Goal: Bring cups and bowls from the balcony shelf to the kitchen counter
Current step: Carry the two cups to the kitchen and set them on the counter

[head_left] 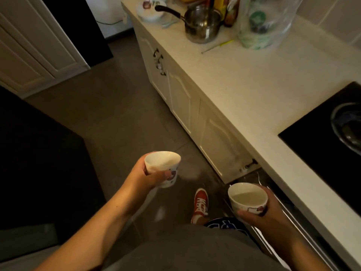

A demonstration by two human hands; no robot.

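The left hand (142, 176) wraps a white cup (162, 169), its grip closed around the wall, held tilted over the dark floor (117, 106) at near centre. The right hand (267, 214) cups a white bowl (247, 198) from beneath, upright, just short of the bench (254, 81) edge on the right. Both pieces carry a small red and dark printed motif; any writing is too blurred to read. The bench's middle stretch lies bare between a steel saucepan (203, 24) and a plastic bag (261, 22) at the far end and a black hob (328, 130) at the near right. The floor ahead is open between the cabinet doors (183, 102) and dark furniture (39, 163) on the left. A red shoe (200, 207) stands between the hands.
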